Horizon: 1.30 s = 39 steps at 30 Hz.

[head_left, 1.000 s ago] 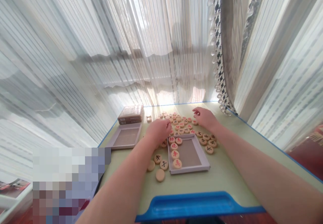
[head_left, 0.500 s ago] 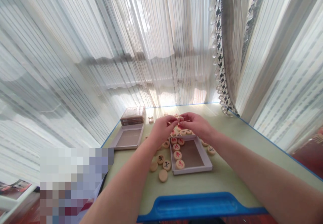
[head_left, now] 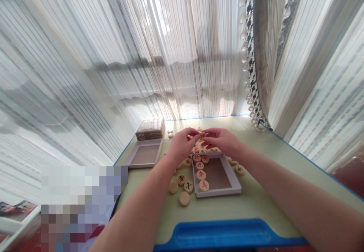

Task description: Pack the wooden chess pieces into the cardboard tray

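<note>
Beyond the near box tray, my left hand (head_left: pixel 184 142) and my right hand (head_left: pixel 223 140) meet around one round wooden xiangqi piece (head_left: pixel 202 135). The fingertips of both hands are closed on its edges, and its marked face is turned toward me. Beneath and just in front of the hands is an open shallow tray (head_left: pixel 236 191). Along its left side lie red-marked pieces, among them a lower one (head_left: pixel 204 185), plus another at the top. Several more pieces are partly hidden under my hands and behind the tray's far wall.
Left of the tray lie loose pieces, including a blank-faced piece (head_left: pixel 184 198) and a black-marked piece (head_left: pixel 188 186). A second shallow tray (head_left: pixel 129 161) and a closed box stack (head_left: pixel 149 129) stand at the far left. The green table (head_left: pixel 273 191) has a blue molded edge (head_left: pixel 222 231). Curtains hang behind.
The piece between my fingers has turned so its face shows more squarely. My hands stay almost in place, and the view has shifted slightly.
</note>
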Motion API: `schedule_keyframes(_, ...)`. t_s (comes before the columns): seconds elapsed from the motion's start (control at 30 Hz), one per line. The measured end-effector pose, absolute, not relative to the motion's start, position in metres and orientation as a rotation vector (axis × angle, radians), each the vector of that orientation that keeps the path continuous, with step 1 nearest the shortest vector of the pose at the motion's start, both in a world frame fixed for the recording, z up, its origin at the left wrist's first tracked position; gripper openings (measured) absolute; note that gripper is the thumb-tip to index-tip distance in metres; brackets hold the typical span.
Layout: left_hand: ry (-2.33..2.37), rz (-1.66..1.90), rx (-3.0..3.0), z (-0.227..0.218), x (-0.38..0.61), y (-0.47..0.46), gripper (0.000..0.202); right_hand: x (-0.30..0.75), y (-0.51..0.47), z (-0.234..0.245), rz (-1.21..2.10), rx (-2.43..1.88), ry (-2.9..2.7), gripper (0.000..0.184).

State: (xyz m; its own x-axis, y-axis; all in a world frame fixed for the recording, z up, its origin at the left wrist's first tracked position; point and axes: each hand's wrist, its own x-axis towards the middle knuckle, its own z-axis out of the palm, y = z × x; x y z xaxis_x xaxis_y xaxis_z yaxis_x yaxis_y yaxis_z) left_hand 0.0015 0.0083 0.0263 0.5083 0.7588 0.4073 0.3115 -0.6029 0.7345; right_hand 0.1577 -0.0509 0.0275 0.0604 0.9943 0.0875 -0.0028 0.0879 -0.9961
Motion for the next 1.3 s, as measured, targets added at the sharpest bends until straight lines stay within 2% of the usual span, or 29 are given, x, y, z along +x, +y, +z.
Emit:
schedule_keyframes(0.13,0.871,1.010,2.111,0.030,0.001,0.007,0.020,0.159,-0.051,0.026,1.034,-1.211,-1.273,0.028)
schedule_keyframes(0.3,0.889,1.013,2.097,0.035,0.003,0.004,0.018,0.159,-0.050,0.021,0.917,-1.278,-1.442,0.016)
schedule_keyframes(0.43,0.905,1.076,2.114,0.033,0.002,0.006,0.019,0.154,-0.051,0.024,0.991,-1.283,-1.275,0.013)
schedule_keyframes(0.57,0.894,0.965,2.262,0.029,0.001,0.006,0.020,0.154,-0.051,0.026,1.042,-1.267,-1.135,0.010)
schedule_keyframes(0.83,0.812,0.961,2.311,0.030,0.003,0.005,0.021,0.163,-0.050,0.023,0.966,-1.379,-1.327,0.027)
schedule_keyframes(1.0,0.763,0.966,2.227,0.033,0.002,0.003,0.023,0.164,-0.051,0.026,1.029,-1.368,-1.408,0.028)
schedule_keyframes(1.07,0.759,0.966,2.170,0.034,0.001,0.003,0.023,0.166,-0.052,0.028,0.855,-1.428,-1.496,0.025)
schedule_keyframes(1.2,0.725,0.930,2.067,0.032,0.002,0.006,0.024,0.169,-0.055,0.030,0.222,-1.395,-1.768,0.030)
schedule_keyframes(1.3,0.693,0.896,2.027,0.029,0.003,0.009,0.026,0.171,-0.056,0.030,-0.028,-1.339,-1.920,0.018)
